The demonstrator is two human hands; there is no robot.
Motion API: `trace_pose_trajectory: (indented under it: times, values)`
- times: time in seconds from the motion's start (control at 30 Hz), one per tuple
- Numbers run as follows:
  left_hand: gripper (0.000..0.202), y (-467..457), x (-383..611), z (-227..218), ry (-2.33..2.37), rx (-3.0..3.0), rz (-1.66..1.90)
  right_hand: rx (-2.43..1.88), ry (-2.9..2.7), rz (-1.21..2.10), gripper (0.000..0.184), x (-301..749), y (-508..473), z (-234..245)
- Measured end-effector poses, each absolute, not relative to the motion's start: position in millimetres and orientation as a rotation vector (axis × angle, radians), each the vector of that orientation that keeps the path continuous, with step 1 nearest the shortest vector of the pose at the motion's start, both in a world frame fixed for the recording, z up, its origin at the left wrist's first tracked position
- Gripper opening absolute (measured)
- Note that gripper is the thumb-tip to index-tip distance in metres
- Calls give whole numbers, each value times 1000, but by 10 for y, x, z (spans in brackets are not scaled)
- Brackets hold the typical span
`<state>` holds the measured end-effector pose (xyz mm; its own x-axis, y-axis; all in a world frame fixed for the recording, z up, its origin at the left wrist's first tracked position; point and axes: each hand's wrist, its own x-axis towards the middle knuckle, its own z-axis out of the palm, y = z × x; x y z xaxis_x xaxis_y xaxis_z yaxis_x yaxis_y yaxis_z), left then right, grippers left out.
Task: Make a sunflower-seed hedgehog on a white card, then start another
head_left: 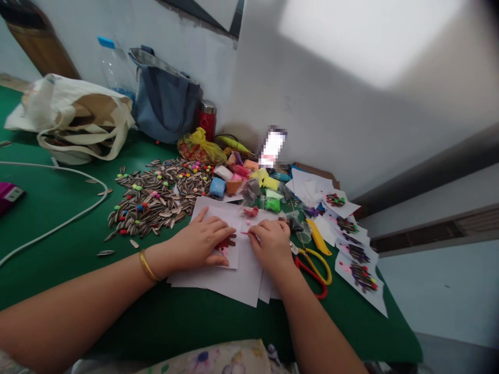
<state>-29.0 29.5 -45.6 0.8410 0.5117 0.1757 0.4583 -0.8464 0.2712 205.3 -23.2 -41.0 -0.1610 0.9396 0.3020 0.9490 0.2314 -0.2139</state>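
Observation:
My left hand (202,241) lies flat with its fingers stretched out on a small white card (228,249) that carries a red and pink clay figure. My right hand (273,245) is closed in a pinch beside it, holding a thin pink stick whose tip points left toward the card. Both hands rest on a stack of white paper sheets (230,280) on the green table (78,249). A small red clay piece (251,211) sits on the paper just beyond my hands. A gold bangle (147,266) circles my left wrist.
A heap of sunflower seeds (156,200) with coloured clay dots lies left. Bags of coloured clay (244,179) sit behind the paper. Red and yellow scissors (314,265), a yellow cutter (318,238) and finished seed cards (358,254) lie right. Tote bags (78,119), a bottle and a white cable (58,223) stand left.

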Motion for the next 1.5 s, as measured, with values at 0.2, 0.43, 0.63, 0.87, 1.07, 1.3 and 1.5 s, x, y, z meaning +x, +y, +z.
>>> trace_pose_trajectory:
  times: [0.2, 0.43, 0.63, 0.87, 1.07, 1.3, 1.5]
  values:
    - [51, 409, -374, -414, 701, 2599, 497, -1714, -2182, 13, 12, 2027, -258, -421]
    - [22, 512, -449, -397, 736, 2744, 509, -1714, -2190, 29, 12, 2020, -272, -440]
    - [24, 473, -460, -378, 686, 2849, 437, -1712, -2207, 76, 13, 2004, -268, -439]
    - [36, 428, -443, -380, 729, 2811, 372, -1748, -2248, 99, 14, 2082, -277, -372]
    - [55, 412, -428, -361, 782, 2786, 305, -1776, -2298, 241, 19, 2129, -303, -328]
    - [66, 477, -474, -456, 773, 2788, 271, -2091, -2169, 97, 21, 2282, -246, -281]
    - [70, 487, -479, -458, 765, 2775, 265, -2342, -2073, -88, 21, 2517, -226, -288]
